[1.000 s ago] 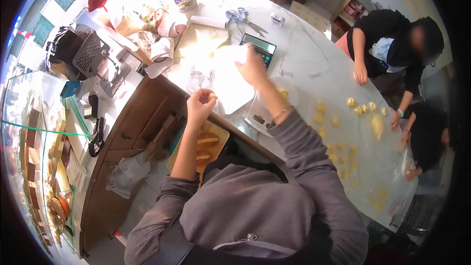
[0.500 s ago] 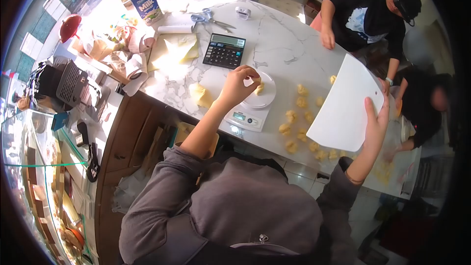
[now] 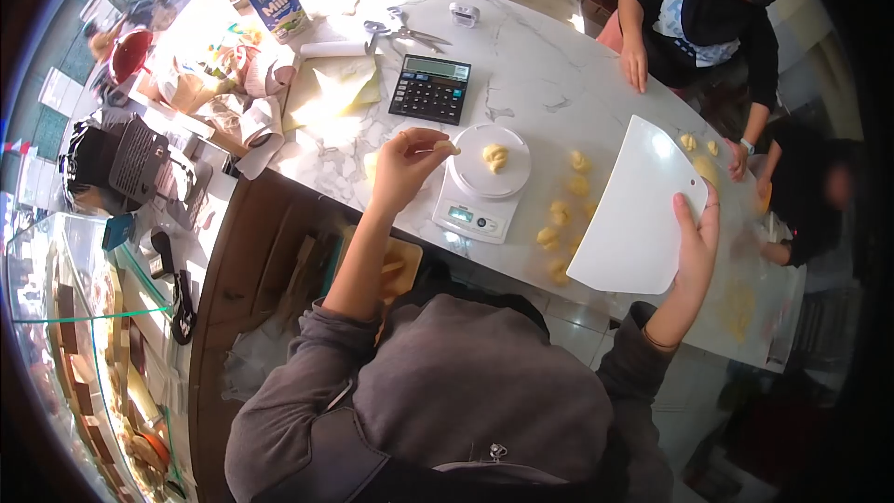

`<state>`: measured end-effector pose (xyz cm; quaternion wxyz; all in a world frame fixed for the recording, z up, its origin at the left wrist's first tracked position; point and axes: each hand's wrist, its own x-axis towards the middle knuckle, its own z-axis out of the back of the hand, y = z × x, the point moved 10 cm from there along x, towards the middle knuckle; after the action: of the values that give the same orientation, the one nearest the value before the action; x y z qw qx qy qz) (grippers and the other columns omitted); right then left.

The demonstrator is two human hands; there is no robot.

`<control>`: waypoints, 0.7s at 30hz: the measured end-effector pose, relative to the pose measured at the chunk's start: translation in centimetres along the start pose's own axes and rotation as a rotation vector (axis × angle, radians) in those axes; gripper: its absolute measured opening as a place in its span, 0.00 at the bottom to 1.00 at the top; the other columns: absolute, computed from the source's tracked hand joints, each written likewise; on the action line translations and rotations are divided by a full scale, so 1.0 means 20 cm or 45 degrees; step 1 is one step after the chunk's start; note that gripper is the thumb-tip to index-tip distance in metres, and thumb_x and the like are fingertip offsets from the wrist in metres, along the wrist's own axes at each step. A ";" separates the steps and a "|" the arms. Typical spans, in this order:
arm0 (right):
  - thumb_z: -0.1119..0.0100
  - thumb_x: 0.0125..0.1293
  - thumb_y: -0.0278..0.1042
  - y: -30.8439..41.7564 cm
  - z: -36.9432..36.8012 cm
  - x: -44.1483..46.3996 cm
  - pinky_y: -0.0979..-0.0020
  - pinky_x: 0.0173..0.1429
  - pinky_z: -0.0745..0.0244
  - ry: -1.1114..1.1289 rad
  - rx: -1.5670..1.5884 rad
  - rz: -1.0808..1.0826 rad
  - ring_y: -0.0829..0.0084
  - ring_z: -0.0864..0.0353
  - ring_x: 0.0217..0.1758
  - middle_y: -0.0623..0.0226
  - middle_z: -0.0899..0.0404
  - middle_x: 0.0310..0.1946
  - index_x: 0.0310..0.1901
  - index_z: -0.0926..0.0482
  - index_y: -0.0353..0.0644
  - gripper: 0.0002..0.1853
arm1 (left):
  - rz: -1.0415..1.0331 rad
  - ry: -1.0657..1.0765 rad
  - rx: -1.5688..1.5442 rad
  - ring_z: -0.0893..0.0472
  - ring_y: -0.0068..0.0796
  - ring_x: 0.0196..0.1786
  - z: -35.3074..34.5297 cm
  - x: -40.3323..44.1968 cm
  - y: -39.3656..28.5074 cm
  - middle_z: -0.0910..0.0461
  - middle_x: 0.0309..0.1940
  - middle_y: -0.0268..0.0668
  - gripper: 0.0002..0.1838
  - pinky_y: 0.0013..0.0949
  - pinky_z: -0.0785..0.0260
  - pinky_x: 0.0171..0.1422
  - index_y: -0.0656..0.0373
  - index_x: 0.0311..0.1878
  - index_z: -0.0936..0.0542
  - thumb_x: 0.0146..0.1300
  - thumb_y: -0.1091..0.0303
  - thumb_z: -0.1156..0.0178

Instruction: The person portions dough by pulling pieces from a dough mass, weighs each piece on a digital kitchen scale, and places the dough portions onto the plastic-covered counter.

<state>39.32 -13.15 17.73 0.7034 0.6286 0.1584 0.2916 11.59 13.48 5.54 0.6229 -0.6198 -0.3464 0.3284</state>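
My left hand [image 3: 407, 168] is just left of the kitchen scale [image 3: 475, 214], its fingertips pinched on a small bit of pale dough [image 3: 448, 147]. A lump of dough [image 3: 494, 158] rests on the scale's round white plate. Behind my left wrist a bigger piece of dough [image 3: 371, 166] is mostly hidden. In my right hand [image 3: 694, 237] is a large white dough scraper [image 3: 631, 214], tilted above the table. Several dough lumps [image 3: 560, 213] lie between the scale and the scraper, some of them covered by it.
A calculator [image 3: 429, 89], scissors [image 3: 407, 31] and a milk carton [image 3: 275, 5] are on the marble table [image 3: 521, 65] beyond the scale. Across the table a person in black [image 3: 698, 28] rests a hand near the edge. Another person [image 3: 805, 191] is at the far right.
My left hand has drawn back left from over the scale, leaving the dough lump on the plate uncovered. The scraper in my right hand has shifted slightly left and down.
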 end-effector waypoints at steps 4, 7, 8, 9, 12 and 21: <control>0.46 0.63 0.28 0.01 -0.18 0.03 0.74 0.59 0.39 0.131 0.065 0.018 0.76 0.32 0.52 0.64 0.30 0.50 0.58 0.37 0.35 0.22 | -0.015 0.014 -0.119 0.21 0.25 0.46 0.06 -0.05 -0.01 0.21 0.41 0.40 0.12 0.27 0.28 0.52 0.70 0.42 0.24 0.54 0.78 0.40; 0.46 0.63 0.28 0.02 -0.28 0.03 0.75 0.59 0.39 0.200 0.049 0.020 0.77 0.32 0.52 0.65 0.30 0.50 0.58 0.37 0.36 0.22 | -0.014 -0.040 -0.119 0.22 0.26 0.47 0.13 -0.10 0.00 0.21 0.41 0.40 0.11 0.28 0.28 0.53 0.70 0.42 0.24 0.54 0.80 0.42; 0.46 0.63 0.28 0.01 -0.31 0.04 0.75 0.59 0.39 0.232 0.041 0.022 0.77 0.32 0.52 0.65 0.30 0.50 0.58 0.37 0.36 0.22 | -0.013 -0.060 -0.120 0.22 0.26 0.47 0.15 -0.11 0.00 0.21 0.41 0.40 0.11 0.28 0.28 0.53 0.70 0.42 0.24 0.55 0.80 0.43; 0.46 0.64 0.28 0.01 -0.33 0.04 0.75 0.59 0.39 0.263 0.032 0.025 0.77 0.32 0.52 0.66 0.30 0.50 0.58 0.37 0.36 0.22 | -0.012 -0.078 -0.120 0.22 0.27 0.48 0.18 -0.13 0.00 0.21 0.41 0.40 0.11 0.28 0.28 0.52 0.70 0.42 0.24 0.55 0.81 0.43; 0.46 0.63 0.29 -0.01 -0.37 0.04 0.75 0.59 0.39 0.284 0.036 0.020 0.77 0.32 0.52 0.66 0.30 0.50 0.58 0.37 0.37 0.22 | -0.012 -0.091 -0.093 0.22 0.26 0.47 0.21 -0.15 0.00 0.21 0.41 0.39 0.11 0.27 0.27 0.51 0.70 0.42 0.24 0.54 0.80 0.42; 0.44 0.61 0.28 -0.06 -0.49 -0.03 0.74 0.53 0.33 0.344 -0.043 -0.013 0.75 0.29 0.48 0.63 0.28 0.46 0.56 0.38 0.38 0.23 | -0.066 -0.372 0.342 0.21 0.22 0.35 0.30 -0.22 0.01 0.21 0.31 0.39 0.11 0.25 0.26 0.38 0.68 0.37 0.21 0.51 0.74 0.35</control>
<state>33.29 -5.74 14.83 0.6877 0.5709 0.2499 0.3725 4.23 13.13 5.15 0.6512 -0.4677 -0.4020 0.4421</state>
